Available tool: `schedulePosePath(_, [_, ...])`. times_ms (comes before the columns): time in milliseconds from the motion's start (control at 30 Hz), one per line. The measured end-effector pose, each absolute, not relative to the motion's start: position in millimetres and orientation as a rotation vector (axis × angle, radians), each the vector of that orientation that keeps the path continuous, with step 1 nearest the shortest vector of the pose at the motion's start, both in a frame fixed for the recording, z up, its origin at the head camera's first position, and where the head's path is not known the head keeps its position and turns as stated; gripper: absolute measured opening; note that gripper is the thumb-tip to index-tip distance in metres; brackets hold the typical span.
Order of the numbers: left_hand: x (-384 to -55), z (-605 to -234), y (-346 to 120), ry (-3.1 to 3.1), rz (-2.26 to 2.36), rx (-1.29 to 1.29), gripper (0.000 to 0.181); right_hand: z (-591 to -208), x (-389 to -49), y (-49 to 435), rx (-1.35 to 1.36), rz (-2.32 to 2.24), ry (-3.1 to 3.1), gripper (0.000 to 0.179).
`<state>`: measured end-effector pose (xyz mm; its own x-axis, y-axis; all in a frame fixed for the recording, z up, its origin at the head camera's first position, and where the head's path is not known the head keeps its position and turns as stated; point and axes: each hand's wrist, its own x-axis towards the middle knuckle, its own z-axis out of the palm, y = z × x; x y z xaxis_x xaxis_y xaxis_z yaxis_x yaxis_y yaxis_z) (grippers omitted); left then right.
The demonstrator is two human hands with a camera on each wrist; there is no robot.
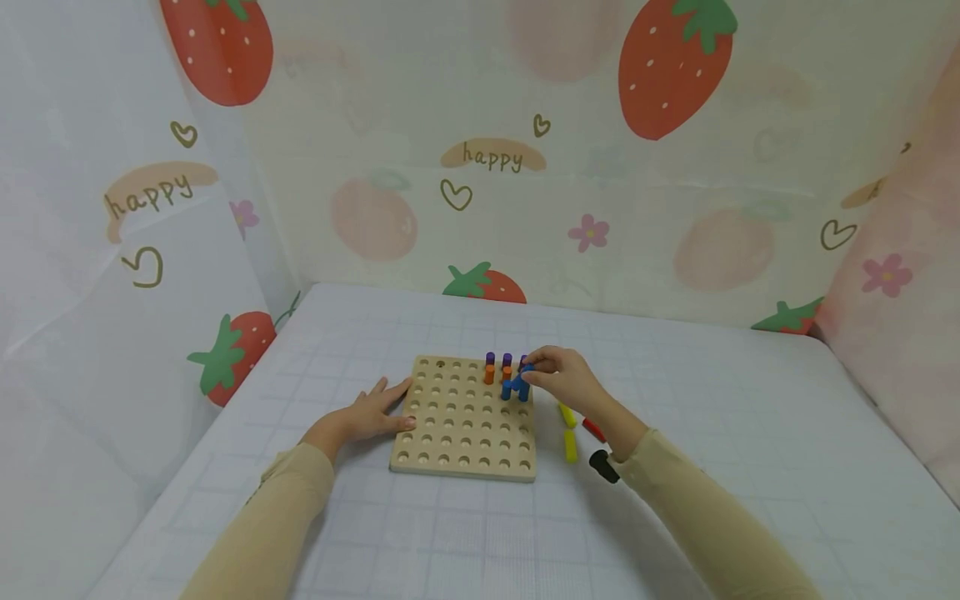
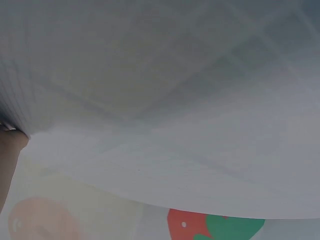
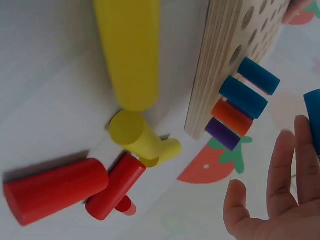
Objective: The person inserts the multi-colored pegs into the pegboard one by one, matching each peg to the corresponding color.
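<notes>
A wooden peg board [image 1: 457,425] with rows of round holes lies on the table. Purple pegs [image 1: 507,359], orange pegs [image 1: 489,375] and blue pegs [image 1: 506,390] stand at its far right corner. My right hand [image 1: 566,379] pinches another blue peg [image 3: 312,117], tilted over the standing blue ones; only part of it shows in the right wrist view. My left hand [image 1: 371,412] rests at the board's left edge, thumb on the top near the holes, other fingers along the side. Just a bit of that hand [image 2: 11,150] shows in the left wrist view.
Loose yellow pegs [image 1: 571,446] and red pegs [image 3: 122,185] lie right of the board, under my right forearm. A small black object [image 1: 604,467] is by the right cuff. A strawberry-print curtain [image 1: 600,183] hangs behind the white table [image 1: 712,417].
</notes>
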<state>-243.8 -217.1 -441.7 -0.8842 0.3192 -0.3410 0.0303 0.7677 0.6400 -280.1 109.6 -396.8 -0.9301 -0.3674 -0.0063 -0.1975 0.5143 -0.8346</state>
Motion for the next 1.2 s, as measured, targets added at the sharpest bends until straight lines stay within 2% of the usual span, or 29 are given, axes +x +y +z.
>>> schedulePosePath(500, [-245.2, -441.7, -217.9, 2.513, 0.917, 0.259, 0.087, -402.4, -286.6, 93.5, -0.354, -1.517, 2.534, 0.025])
schedulePosePath(733, [-246.3, -443.5, -218.4, 2.518, 0.913, 0.282, 0.087, -406.5, -289.8, 87.6, -0.327, -1.451, 2.566, 0.026])
schedulePosePath(1200, [-244.8, -442.3, -218.6, 2.523, 0.903, 0.274, 0.087, -416.1, -292.3, 72.7, -0.391, -1.227, 2.72, 0.019])
